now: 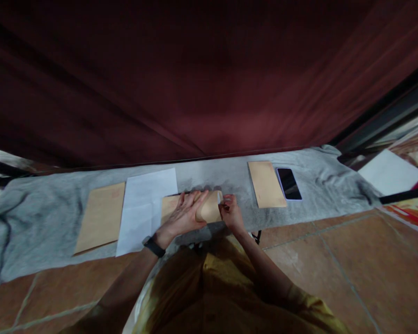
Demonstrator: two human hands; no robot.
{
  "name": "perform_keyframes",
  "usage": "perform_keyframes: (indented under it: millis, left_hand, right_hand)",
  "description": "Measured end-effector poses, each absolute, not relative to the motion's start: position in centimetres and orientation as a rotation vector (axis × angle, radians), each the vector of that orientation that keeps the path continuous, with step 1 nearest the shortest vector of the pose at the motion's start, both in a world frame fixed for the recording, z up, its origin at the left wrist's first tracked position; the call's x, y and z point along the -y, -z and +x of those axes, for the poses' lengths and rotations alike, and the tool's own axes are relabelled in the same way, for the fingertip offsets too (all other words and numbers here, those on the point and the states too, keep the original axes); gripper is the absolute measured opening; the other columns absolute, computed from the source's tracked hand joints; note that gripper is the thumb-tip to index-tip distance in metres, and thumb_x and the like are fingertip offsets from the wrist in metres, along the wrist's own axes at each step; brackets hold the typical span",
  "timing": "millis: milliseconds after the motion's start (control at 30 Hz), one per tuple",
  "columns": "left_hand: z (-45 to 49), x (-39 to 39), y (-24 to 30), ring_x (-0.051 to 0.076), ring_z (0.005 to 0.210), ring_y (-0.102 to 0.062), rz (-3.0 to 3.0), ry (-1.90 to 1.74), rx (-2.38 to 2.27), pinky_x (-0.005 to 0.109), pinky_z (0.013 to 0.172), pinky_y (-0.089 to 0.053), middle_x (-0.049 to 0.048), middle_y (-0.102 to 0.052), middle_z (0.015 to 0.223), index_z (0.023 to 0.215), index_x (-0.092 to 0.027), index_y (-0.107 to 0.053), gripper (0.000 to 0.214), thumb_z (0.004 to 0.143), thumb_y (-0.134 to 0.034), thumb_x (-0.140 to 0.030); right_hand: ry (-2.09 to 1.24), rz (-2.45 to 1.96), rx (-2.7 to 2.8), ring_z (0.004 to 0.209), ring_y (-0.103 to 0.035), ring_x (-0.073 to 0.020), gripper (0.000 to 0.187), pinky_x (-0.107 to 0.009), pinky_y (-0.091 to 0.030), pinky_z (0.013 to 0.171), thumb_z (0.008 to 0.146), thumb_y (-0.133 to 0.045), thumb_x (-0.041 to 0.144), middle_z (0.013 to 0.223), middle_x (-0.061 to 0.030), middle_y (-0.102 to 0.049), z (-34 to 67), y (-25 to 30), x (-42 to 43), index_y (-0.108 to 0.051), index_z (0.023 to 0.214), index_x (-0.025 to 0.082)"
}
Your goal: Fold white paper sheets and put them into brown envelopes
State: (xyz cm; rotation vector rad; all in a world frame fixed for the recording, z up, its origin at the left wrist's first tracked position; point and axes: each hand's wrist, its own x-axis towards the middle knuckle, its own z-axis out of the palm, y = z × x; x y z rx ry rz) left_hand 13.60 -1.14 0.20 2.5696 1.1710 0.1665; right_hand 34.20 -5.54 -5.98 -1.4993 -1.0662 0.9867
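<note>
A brown paper envelope (209,211) lies crosswise before me, its right part bowed upward. My left hand (186,215), with a dark watch on the wrist, rests on it with the fingers spread and lying flat. At the envelope's right end, my right hand (231,213) has its fingertips pinched together at the edge. A sliver of white (219,198) shows there beside the fingers; whether it is paper inside or the envelope's lining I cannot tell. The envelope's left part overlaps a white paper sheet (139,208).
Another brown envelope (102,213) lies left of the white sheet. To the right are a further brown envelope (266,183) and a phone (289,183). A grey cloth (330,185) covers the narrow surface. Behind it hangs a dark red curtain (202,93); tiled floor (334,260) lies in front.
</note>
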Motion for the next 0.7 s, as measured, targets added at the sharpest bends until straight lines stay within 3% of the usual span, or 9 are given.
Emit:
perform_keyframes:
  millis: [67, 200, 267, 367, 467, 600, 700]
  left_hand:
    - [13.5, 1.0, -0.4, 0.036, 0.153, -0.025, 2.597, -0.16, -1.144, 0.062, 0.125, -0.01, 0.0184, -0.03, 0.164, 0.164, -0.025, -0.013, 0.109, 0.077, -0.077, -0.045]
    - [13.5, 1.4, -1.0, 0.038, 0.157, -0.014, 2.587, -0.369, -1.208, 0.065, 0.124, -0.008, 0.0161, -0.02, 0.169, 0.16, -0.027, -0.026, 0.091, 0.085, -0.072, -0.048]
    - [13.8, 2.2, -0.9, 0.035, 0.156, -0.019, 2.389, -0.673, -1.404, 0.061, 0.125, -0.017, 0.0156, -0.026, 0.167, 0.158, -0.027, -0.031, 0.078, 0.091, -0.065, -0.049]
    - [15.2, 3.9, 0.3, 0.03, 0.144, -0.043, 1.708, -1.079, -1.621, 0.051, 0.115, -0.041, 0.0148, -0.046, 0.153, 0.15, -0.027, -0.039, 0.064, 0.094, -0.058, -0.05]
    - [17.4, 5.6, 1.9, 0.025, 0.11, -0.068, 0.974, -1.036, -1.403, 0.044, 0.093, -0.057, 0.0111, -0.067, 0.12, 0.135, -0.023, -0.051, 0.058, 0.087, -0.067, -0.051]
    - [20.4, 6.6, 2.8, 0.019, 0.086, -0.071, 0.53, -1.009, -1.13, 0.033, 0.078, -0.058, 0.0054, -0.073, 0.098, 0.11, -0.02, -0.062, 0.052, 0.066, -0.086, -0.035]
    - [21.4, 6.5, 2.9, 0.017, 0.083, -0.07, 0.545, -1.095, -1.087, 0.03, 0.077, -0.056, 0.0037, -0.074, 0.094, 0.104, -0.018, -0.064, 0.049, 0.061, -0.087, -0.027]
  right_hand:
    - [-1.033, -1.484, 1.029, 0.07, -0.066, -0.0177, 0.041, -0.028, -0.052, 0.066, 0.077, -0.055, 0.032, 0.082, 0.0001, -0.07, 34.2, 5.9, 5.3, -0.055, 0.117, 0.021]
    - [-1.076, -1.441, 0.898, 0.079, -0.067, -0.0193, 0.026, -0.029, -0.054, 0.073, 0.072, -0.055, 0.035, 0.087, -0.003, -0.073, 34.4, 5.6, 4.6, -0.063, 0.092, 0.022]
    - [-1.086, -1.419, 0.734, 0.076, -0.066, -0.0196, 0.027, -0.03, -0.054, 0.069, 0.068, -0.058, 0.038, 0.083, -0.0024, -0.072, 34.4, 5.4, 4.3, -0.061, 0.089, 0.022]
    - [-1.138, -1.361, 0.478, 0.072, -0.065, -0.0196, 0.031, -0.03, -0.054, 0.064, 0.061, -0.063, 0.041, 0.08, -0.0007, -0.069, 34.0, 5.2, 4.0, -0.054, 0.086, 0.024]
    - [-1.171, -1.295, 0.375, 0.074, -0.066, -0.0198, 0.033, -0.031, -0.055, 0.064, 0.059, -0.066, 0.042, 0.081, 0.0004, -0.068, 33.0, 5.1, 4.3, -0.048, 0.081, 0.026]
    - [-1.205, -1.241, 0.37, 0.067, -0.063, -0.017, 0.036, -0.029, -0.053, 0.061, 0.059, -0.071, 0.045, 0.073, 0.0023, -0.065, 31.5, 5.2, 5.2, -0.046, 0.077, 0.026]
    - [-1.197, -1.231, 0.381, 0.063, -0.06, -0.0145, 0.037, -0.026, -0.05, 0.058, 0.059, -0.074, 0.045, 0.071, 0.0034, -0.064, 31.1, 5.4, 5.9, -0.049, 0.078, 0.025]
